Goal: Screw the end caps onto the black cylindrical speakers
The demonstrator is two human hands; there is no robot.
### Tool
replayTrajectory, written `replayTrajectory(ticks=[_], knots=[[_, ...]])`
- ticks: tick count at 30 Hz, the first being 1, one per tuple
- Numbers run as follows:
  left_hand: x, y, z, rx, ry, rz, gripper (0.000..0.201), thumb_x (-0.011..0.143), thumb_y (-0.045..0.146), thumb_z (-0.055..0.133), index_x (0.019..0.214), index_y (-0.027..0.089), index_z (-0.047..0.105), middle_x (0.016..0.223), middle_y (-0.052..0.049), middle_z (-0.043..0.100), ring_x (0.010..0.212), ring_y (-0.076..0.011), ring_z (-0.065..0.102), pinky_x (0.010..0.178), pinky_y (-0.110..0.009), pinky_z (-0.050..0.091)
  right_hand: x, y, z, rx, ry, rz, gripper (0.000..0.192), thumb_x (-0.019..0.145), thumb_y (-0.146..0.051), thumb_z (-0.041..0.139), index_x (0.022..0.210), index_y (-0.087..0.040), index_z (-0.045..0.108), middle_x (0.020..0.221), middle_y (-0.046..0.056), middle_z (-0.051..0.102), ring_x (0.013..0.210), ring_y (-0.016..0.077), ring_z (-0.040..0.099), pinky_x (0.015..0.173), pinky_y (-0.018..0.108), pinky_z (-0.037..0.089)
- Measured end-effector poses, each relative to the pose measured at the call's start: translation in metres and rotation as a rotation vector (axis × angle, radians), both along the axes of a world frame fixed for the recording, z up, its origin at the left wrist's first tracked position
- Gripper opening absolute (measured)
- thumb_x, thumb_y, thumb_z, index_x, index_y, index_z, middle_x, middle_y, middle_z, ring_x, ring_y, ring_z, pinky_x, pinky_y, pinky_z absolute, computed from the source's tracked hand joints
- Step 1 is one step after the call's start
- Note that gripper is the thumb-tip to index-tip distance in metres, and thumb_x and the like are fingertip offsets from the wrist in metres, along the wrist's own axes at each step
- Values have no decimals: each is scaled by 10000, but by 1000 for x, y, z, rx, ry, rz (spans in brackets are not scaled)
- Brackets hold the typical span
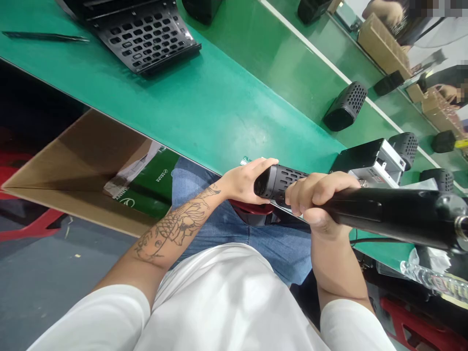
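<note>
My left hand is closed around the end of a black housing with slotted vents, held just off the table edge above my lap. My right hand grips a long black electric screwdriver, with its fingers wrapped round the body. The screwdriver's back end, with a metal ring, points to the right. Its front end meets the slotted housing behind my right fingers, so the tip is hidden. I cannot tell whether the tip touches a screw.
A large black perforated panel lies on the green table at upper left. Similar black housings stand on the conveyor beyond. A black-and-silver box sits right. Below are an open carton and a plastic bottle. Co-workers' hands show at the top right.
</note>
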State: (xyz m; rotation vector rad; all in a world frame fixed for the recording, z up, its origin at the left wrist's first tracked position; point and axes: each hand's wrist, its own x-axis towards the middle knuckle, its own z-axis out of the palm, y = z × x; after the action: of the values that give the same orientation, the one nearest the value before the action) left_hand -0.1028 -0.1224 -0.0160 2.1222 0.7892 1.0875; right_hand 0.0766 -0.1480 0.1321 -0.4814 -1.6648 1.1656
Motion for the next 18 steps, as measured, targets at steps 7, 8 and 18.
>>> replayTrajectory(ticks=[7, 8, 18], knots=[[-3, 0, 0, 29, 61, 53, 1049, 769, 540, 894, 1617, 213, 369, 1519, -178, 617, 1324, -340, 694, 1102, -439, 602, -2, -16, 7, -14, 20, -120, 241, 868, -292, 900, 951, -272, 675, 673, -64, 654, 462, 127, 597, 540, 324, 600], [-2, -3, 0, 64, 71, 77, 1027, 778, 543, 882, 1608, 211, 376, 1505, -178, 627, 1318, -343, 697, 1107, -449, 598, 2, -19, 13, -4, 47, -168, 243, 876, -337, 900, 940, -274, 674, 650, -70, 637, 440, 124, 575, 523, 323, 595], [44, -130, -39, 229, 81, 564, 927, 820, 532, 820, 1557, 147, 411, 1295, -223, 609, 1190, -403, 654, 995, -597, 617, 167, 19, 30, 300, -141, -1379, 269, 882, -421, 843, 813, -216, 683, 613, -43, 635, 493, 179, 624, 554, 347, 567]])
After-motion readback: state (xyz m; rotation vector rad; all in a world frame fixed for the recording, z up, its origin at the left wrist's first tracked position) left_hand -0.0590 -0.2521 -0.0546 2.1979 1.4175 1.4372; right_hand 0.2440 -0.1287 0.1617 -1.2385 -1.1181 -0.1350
